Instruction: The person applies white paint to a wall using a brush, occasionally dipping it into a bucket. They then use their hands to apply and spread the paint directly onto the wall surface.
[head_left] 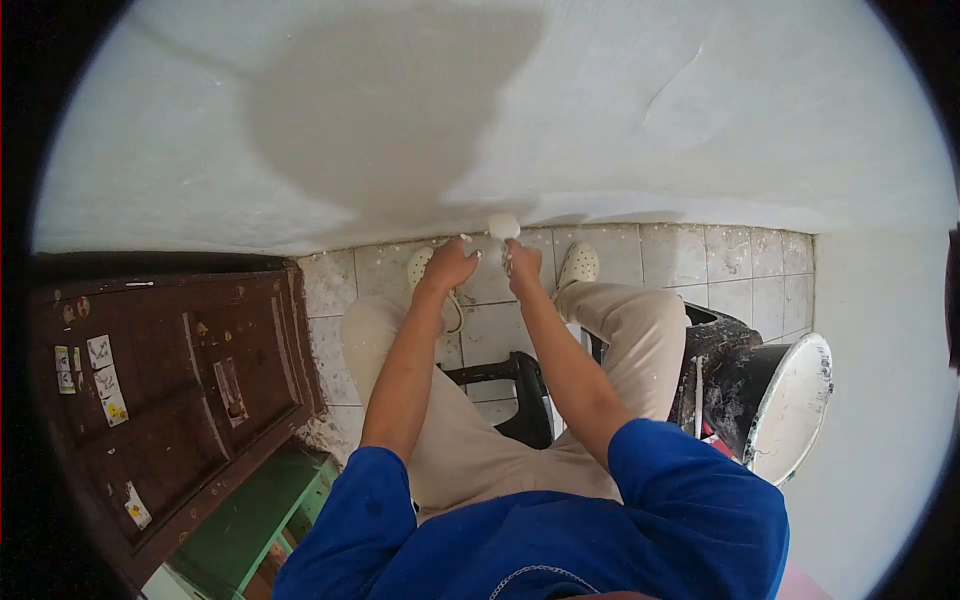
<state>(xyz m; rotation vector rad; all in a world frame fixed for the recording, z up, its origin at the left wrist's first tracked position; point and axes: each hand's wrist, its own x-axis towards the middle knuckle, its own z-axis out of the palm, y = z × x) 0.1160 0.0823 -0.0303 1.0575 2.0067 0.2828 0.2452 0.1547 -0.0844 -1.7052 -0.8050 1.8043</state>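
Note:
My right hand (522,266) is closed around a small tool with a broad, white-coated head (503,226). Its handle is hidden in the fist, and the head is at the foot of the pale wall (600,120). White smears mark the fingers. Just to the left, my left hand (452,263) is close to the wall base, thumb and forefinger apart with white on their tips. Nothing shows between those fingers. Both forearms reach forward between my knees, over the tiled floor (490,325).
Beside my right leg, a white-rimmed bucket (795,410) leans over a paint-spattered black object (730,350). A black frame piece (530,400) shows between my legs. On the left are a brown panelled door (160,370) with stickers and a green shelf (250,520). My light clogs (580,264) stand near the wall.

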